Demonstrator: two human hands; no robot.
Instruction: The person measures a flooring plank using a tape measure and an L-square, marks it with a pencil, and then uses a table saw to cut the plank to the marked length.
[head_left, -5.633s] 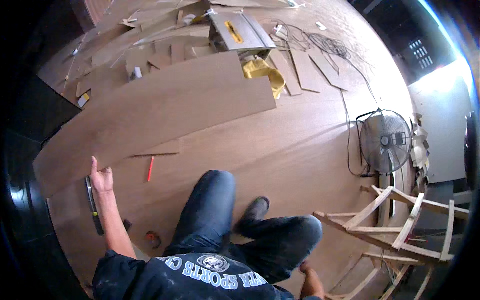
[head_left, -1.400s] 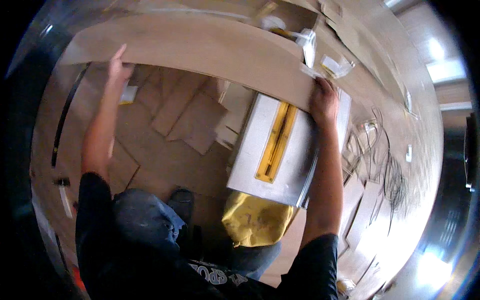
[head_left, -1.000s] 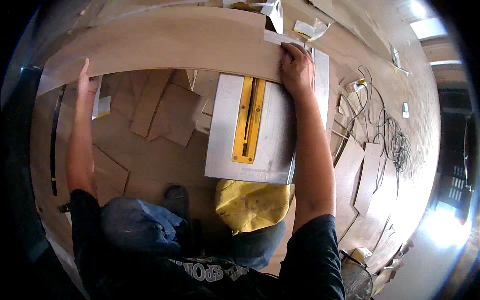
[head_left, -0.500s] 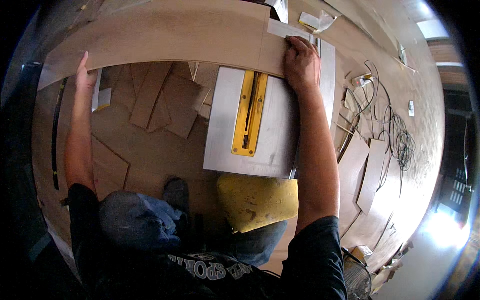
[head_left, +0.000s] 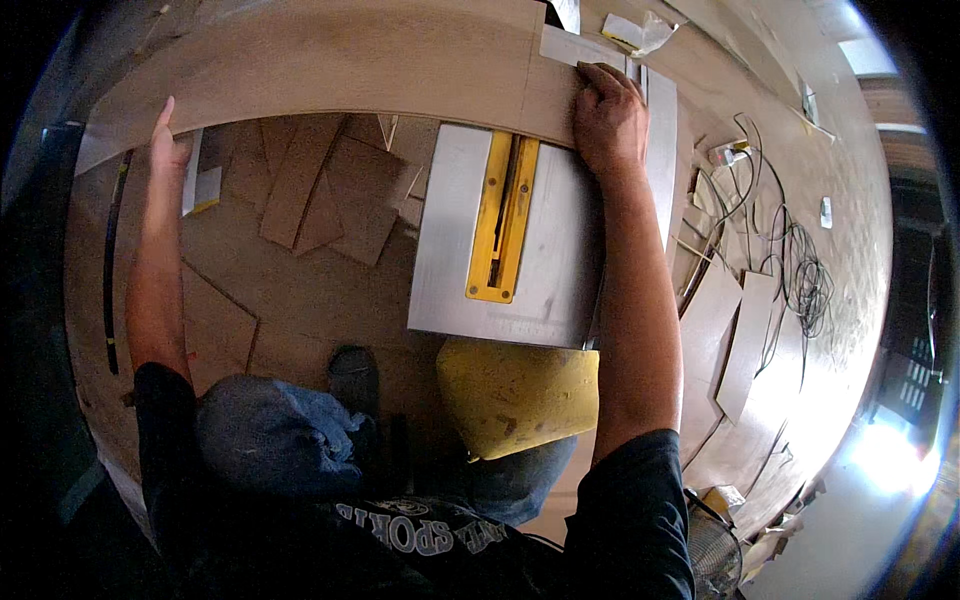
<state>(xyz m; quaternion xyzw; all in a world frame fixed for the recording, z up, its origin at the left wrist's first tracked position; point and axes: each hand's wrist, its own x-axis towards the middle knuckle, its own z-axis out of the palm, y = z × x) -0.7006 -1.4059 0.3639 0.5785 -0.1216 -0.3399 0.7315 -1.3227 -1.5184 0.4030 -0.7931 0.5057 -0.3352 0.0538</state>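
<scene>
A long brown wooden board (head_left: 330,65) stretches across the far side, its right end lying on the metal top of a table saw (head_left: 565,240). My left hand (head_left: 168,148) grips the board's near edge toward its left end, thumb on top and the other fingers hidden underneath. At the right end, my right hand (head_left: 610,115) has its fingers curled over the board, beside the saw's straight metal rail. The saw's yellow insert plate (head_left: 480,235), with a dark slot, shows on the near side of the board. No blade can be made out.
Below the saw top is its yellow housing (head_left: 515,395), close to my legs. Several brown offcuts (head_left: 358,215) lie on the floor left of the saw. Coiled black cables (head_left: 805,275) and loose panels (head_left: 745,345) lie to the right. A fan (head_left: 715,555) stands at the lower right.
The view has shifted slightly. Both hands keep their hold on the board, which shows no clear movement over the saw top.
</scene>
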